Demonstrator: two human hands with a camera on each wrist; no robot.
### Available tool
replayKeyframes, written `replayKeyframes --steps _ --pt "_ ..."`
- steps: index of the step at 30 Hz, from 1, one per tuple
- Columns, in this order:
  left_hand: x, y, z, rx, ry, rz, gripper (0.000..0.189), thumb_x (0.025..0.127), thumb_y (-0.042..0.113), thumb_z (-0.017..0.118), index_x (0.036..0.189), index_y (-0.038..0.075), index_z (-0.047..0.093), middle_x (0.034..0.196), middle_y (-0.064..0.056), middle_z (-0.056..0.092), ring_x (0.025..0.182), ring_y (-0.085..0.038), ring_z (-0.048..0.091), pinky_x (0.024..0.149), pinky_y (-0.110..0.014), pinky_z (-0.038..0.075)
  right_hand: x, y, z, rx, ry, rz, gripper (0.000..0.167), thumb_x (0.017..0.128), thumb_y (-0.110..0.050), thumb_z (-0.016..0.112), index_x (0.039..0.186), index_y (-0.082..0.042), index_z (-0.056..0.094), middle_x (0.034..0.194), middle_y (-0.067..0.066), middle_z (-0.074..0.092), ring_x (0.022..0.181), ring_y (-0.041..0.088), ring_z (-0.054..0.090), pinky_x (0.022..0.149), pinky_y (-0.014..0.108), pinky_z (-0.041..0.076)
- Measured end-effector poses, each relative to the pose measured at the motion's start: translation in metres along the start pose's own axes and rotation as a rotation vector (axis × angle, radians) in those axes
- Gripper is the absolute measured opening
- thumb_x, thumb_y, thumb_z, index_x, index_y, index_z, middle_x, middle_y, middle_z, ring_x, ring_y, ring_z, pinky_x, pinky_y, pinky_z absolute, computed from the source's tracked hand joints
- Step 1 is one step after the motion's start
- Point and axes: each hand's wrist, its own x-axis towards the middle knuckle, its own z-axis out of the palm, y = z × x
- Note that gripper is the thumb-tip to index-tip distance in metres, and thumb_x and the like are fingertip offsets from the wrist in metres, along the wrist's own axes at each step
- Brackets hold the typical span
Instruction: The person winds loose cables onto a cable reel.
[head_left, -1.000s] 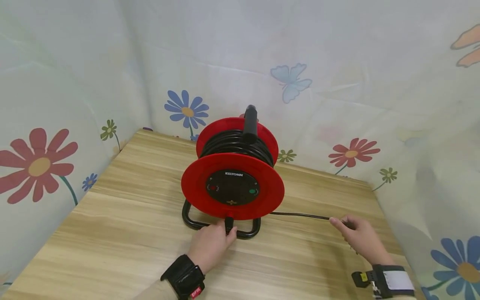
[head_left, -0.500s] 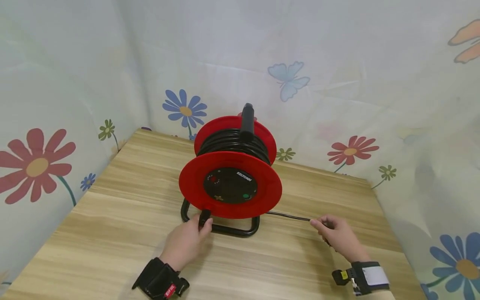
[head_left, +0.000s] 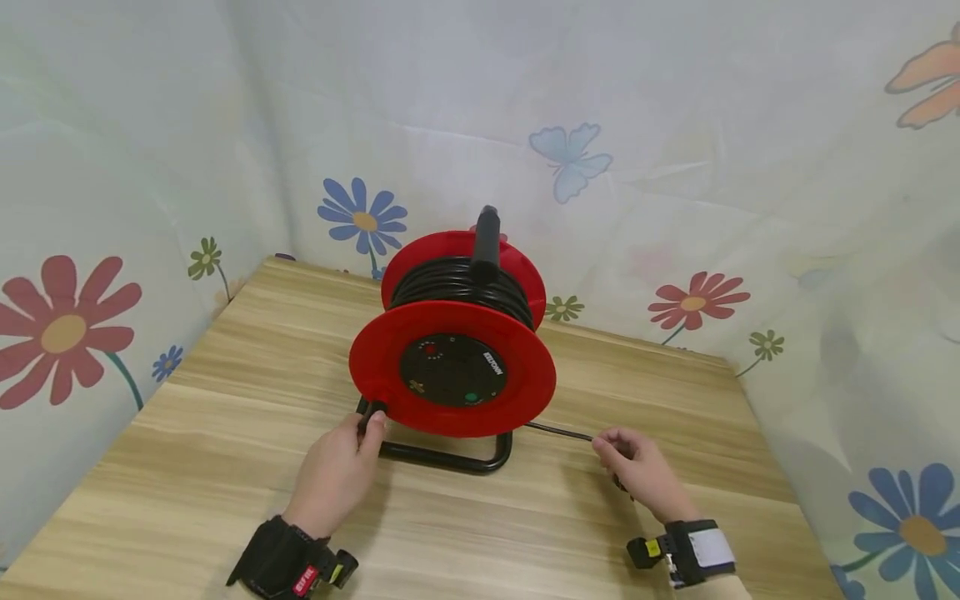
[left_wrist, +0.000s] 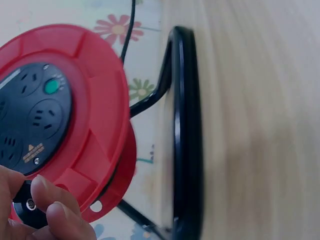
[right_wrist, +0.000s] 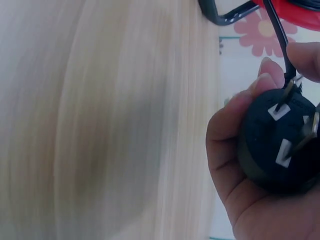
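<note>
A red cable reel (head_left: pixel 517 367) wound with black cable (head_left: pixel 450 283) stands on its black tubular frame (head_left: pixel 442 457). My left hand (head_left: pixel 333 479) grips the black crank knob (head_left: pixel 372 410) at the lower left of the front disc; the left wrist view shows fingers around the knob (left_wrist: pixel 30 204). Sockets and a green button (left_wrist: pixel 52 86) sit on the dark centre panel. To the right of the reel, my right hand (head_left: pixel 641 473) holds the cable's black plug (right_wrist: pixel 270 150), its metal pins facing the wrist camera. From there the thin cable end (head_left: pixel 558 431) runs to the reel.
The reel rests on a wood-grain table (head_left: pixel 225 467). Behind and at both sides hangs a pale sheet (head_left: pixel 675 125) printed with flowers and butterflies. A black carrying handle (head_left: pixel 486 246) rises over the reel's top.
The front disc has turned clockwise, and my left hand has travelled left and up with the knob. My right hand has come left with the plug, leaving a shorter stretch of free cable.
</note>
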Motion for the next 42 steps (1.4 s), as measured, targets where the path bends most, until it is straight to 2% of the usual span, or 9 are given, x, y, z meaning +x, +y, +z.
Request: replayKeyframes --steps 6,11,14,25,29,35,38,42 --pt "-0.002 0.006 -0.020 -0.055 0.059 0.013 0.056 0.100 0.056 0.031 0.076 0.008 0.048 0.059 -0.002 0.040 0.050 -0.017 0.037 0.046 -0.029 0.028 0.011 -0.008 0.011 0.041 -0.033 -0.041 0.039 0.093 -0.042 0.062 0.109 -0.006 0.060 0.082 0.012 0.057 0.066 0.020 0.055 0.051 0.031 0.046" --pt "0.001 0.016 -0.030 -0.193 0.115 0.023 0.056 0.096 0.060 0.040 0.080 0.008 0.052 0.057 -0.001 0.041 0.048 -0.018 0.038 0.044 -0.029 0.028 0.019 -0.015 0.021 0.043 -0.050 -0.065 0.034 0.096 -0.031 0.061 0.111 -0.001 0.059 0.087 0.015 0.058 0.068 0.021 0.054 0.056 0.030 0.048" --pt "0.004 0.022 -0.034 -0.257 0.127 0.027 0.055 0.094 0.061 0.046 0.085 0.008 0.055 0.057 -0.002 0.042 0.048 -0.019 0.039 0.043 -0.029 0.027 0.023 -0.017 0.026 0.046 -0.066 -0.067 0.030 0.097 -0.025 0.060 0.113 0.000 0.059 0.090 0.019 0.059 0.069 0.022 0.055 0.057 0.030 0.047" --pt "0.009 0.035 -0.042 -0.307 0.146 0.088 0.054 0.096 0.060 0.042 0.086 0.008 0.054 0.059 -0.006 0.046 0.051 -0.022 0.042 0.045 -0.030 0.030 0.032 -0.027 0.047 0.100 -0.092 -0.103 0.025 0.094 -0.020 0.065 0.112 -0.004 0.060 0.093 0.015 0.061 0.072 0.021 0.057 0.059 0.029 0.049" --pt "0.011 0.044 -0.043 -0.335 0.168 0.125 0.052 0.096 0.058 0.043 0.090 0.007 0.056 0.060 -0.007 0.046 0.051 -0.023 0.042 0.044 -0.030 0.029 0.035 -0.031 0.052 0.086 -0.123 -0.118 0.028 0.092 -0.014 0.066 0.117 -0.006 0.059 0.103 0.014 0.063 0.082 0.023 0.059 0.067 0.031 0.051" --pt "0.014 0.064 -0.044 -0.353 0.213 0.223 0.042 0.097 0.053 0.048 0.088 0.012 0.054 0.062 -0.006 0.043 0.054 -0.021 0.041 0.045 -0.031 0.028 0.038 -0.040 0.063 0.068 -0.171 -0.137 0.033 0.089 -0.014 0.068 0.121 -0.012 0.058 0.115 0.008 0.063 0.104 0.021 0.056 0.089 0.038 0.044" --pt "0.016 0.075 -0.043 -0.325 0.238 0.276 0.041 0.096 0.053 0.049 0.084 0.013 0.053 0.061 -0.004 0.043 0.053 -0.020 0.042 0.045 -0.031 0.028 0.041 -0.044 0.069 0.100 -0.198 -0.132 0.030 0.089 -0.013 0.067 0.119 -0.013 0.059 0.110 0.008 0.064 0.098 0.023 0.061 0.087 0.038 0.048" --pt "0.017 0.091 -0.041 -0.192 0.297 0.360 0.043 0.095 0.054 0.049 0.079 0.015 0.051 0.058 0.002 0.046 0.049 -0.016 0.043 0.042 -0.031 0.031 0.044 -0.046 0.078 0.102 -0.210 -0.103 0.019 0.092 -0.016 0.063 0.111 -0.012 0.060 0.092 0.011 0.066 0.078 0.023 0.064 0.073 0.034 0.051"
